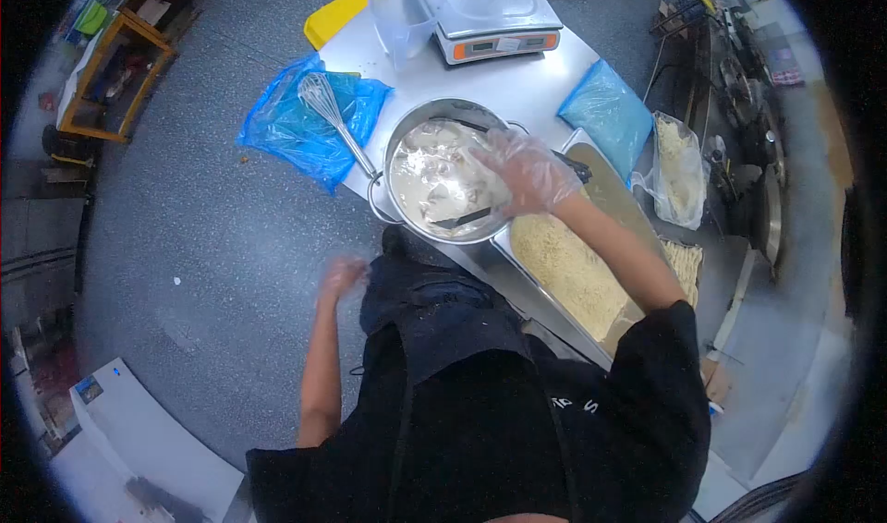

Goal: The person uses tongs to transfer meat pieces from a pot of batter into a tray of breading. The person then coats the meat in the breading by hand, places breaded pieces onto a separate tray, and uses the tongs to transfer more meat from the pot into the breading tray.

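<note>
My right hand (531,174), in a clear plastic glove, grips black tongs (464,218) over the steel pot (420,112). The two tong arms are spread apart, and their ends reach into the pot. Inside lie several pieces coated in a white, wet batter (442,174). My left hand (346,275), also gloved, hangs low beside my apron, away from the table. Its fingers look curled, though somewhat blurred, and I see nothing in them.
Right of the pot, a metal tray (605,176) holds pale crumbs (568,269). A whisk (328,107) lies on a blue bag (286,144). Behind stand a scale (494,15) and a clear jug (404,19). A blue packet (607,116) and a crumb-filled bag (679,172) lie right.
</note>
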Motion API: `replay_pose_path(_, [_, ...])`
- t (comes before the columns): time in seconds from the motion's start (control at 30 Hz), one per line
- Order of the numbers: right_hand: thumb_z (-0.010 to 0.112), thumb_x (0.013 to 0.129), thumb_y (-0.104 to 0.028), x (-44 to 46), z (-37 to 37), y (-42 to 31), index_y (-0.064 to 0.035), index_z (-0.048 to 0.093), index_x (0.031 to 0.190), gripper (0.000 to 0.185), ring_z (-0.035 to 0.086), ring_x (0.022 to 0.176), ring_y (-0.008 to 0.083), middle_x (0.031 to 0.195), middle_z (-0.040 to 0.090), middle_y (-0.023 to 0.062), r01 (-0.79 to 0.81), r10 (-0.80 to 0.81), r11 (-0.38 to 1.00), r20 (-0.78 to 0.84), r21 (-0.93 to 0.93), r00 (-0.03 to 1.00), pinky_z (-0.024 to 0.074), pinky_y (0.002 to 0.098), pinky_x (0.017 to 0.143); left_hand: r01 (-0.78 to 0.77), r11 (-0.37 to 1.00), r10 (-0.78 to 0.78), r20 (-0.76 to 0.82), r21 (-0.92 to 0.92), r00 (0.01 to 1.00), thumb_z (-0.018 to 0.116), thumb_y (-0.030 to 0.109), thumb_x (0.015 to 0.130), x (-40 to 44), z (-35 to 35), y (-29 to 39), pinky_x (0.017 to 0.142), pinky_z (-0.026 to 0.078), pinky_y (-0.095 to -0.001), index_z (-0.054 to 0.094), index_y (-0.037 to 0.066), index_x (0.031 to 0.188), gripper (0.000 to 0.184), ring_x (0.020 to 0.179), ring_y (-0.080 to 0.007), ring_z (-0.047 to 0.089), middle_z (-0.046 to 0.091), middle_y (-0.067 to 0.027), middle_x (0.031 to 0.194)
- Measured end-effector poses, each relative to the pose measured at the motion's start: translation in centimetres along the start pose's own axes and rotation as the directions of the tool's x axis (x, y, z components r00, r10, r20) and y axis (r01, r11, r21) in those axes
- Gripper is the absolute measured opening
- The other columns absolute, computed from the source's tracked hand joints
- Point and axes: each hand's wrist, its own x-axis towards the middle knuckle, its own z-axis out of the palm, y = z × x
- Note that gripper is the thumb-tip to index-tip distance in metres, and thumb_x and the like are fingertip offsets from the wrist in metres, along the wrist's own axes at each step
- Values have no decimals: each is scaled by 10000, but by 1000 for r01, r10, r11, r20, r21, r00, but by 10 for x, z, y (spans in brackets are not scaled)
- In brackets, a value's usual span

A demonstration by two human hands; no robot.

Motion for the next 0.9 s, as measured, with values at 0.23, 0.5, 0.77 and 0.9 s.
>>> replay_pose_path(0.23, [696,604,-355,18,7,-6,-51,175,1376,980,553,908,318,1049,517,224,-42,79,988,257,-146,963,451,389,791,96,991,-90,-66,95,994,474,354,812,14,99,-245,783,441,-429,631,95,965,340,897,-330,585,609,-166,988])
replay_pose_path(0.5, [562,733,-107,-17,-28,-6,0,438,1136,435,627,723,307,759,605,181,-147,157,988,273,-54,949,505,412,628,-56,997,62,-99,62,993,485,291,787,-29,137,-276,639,436,-436,634,56,860,287,721,-345,589,630,-161,791])
replay_pose_path(0.77, [427,859,-243,1,-25,-33,-108,416,1244,408,608,639,330,695,590,168,-112,130,991,432,-66,892,479,434,535,-45,953,58,-33,301,998,421,349,828,26,46,-183,761,438,-453,645,60,873,368,882,-359,582,612,-202,933])
replay_pose_path(0.9, [415,869,-318,-8,-18,-9,-191,507,1181,349,597,674,342,723,585,171,-47,56,998,385,-34,921,472,441,634,138,979,-148,-54,-152,987,463,306,816,71,24,-191,720,455,-417,652,44,879,329,813,-312,606,632,-181,874])
